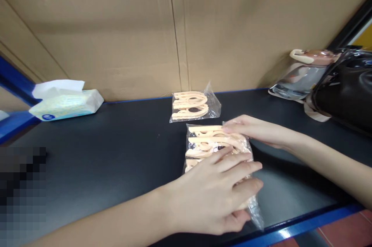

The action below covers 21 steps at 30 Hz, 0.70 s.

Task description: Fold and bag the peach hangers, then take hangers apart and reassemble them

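A clear plastic bag of beige folding hangers [203,139] lies near the front of the dark tabletop, several hangers stacked in rows inside. My left hand [212,192] rests palm down across the bag's lower part, fingers spread, and covers much of it. At the upper right corner my right hand [250,129] pinches the bag's edge, its fingertips on the plastic over the hangers. Just behind, a second clear bag of beige hangers [190,105] lies flat, apart from both hands.
A tissue pack [68,103] sits at the back left, one tissue sticking up. At the back right, a clear bottle [302,78] with a pinkish lid leans beside a black bag [345,88]. Cardboard [122,34] stands behind the table [116,162], which has a blue front edge.
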Tool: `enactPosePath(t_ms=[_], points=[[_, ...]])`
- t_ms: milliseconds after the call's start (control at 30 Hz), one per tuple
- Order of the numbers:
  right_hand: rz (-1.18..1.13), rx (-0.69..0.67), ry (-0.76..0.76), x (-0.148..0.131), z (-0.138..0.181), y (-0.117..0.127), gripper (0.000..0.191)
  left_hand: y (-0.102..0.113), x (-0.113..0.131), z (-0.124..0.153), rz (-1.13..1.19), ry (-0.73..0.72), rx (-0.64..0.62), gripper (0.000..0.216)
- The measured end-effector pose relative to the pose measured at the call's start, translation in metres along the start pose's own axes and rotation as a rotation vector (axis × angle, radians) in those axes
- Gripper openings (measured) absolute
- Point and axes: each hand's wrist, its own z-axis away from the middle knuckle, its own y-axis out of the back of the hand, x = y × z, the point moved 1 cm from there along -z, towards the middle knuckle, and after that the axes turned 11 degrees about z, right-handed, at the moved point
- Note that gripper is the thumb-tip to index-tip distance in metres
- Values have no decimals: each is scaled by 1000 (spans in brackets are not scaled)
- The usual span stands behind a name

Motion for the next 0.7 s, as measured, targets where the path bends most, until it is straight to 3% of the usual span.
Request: enactPosePath(t_ms=[100,300,433,567,700], points=[[-118,-121,21,-5,6,-1,36,2,1,0,-61,-38,23,36],[-448,-28,27,2,4,-9,27,5,-8,2,-92,-15,82,36],[-455,-89,42,1,3,-16,23,5,-13,4,-85,-22,80,34],[-431,-57,42,-4,3,-20,30,4,-10,4,-124,-71,77,36],[-428,48,68,-11,7,-8,24,20,-11,0,-47,-224,299,49]])
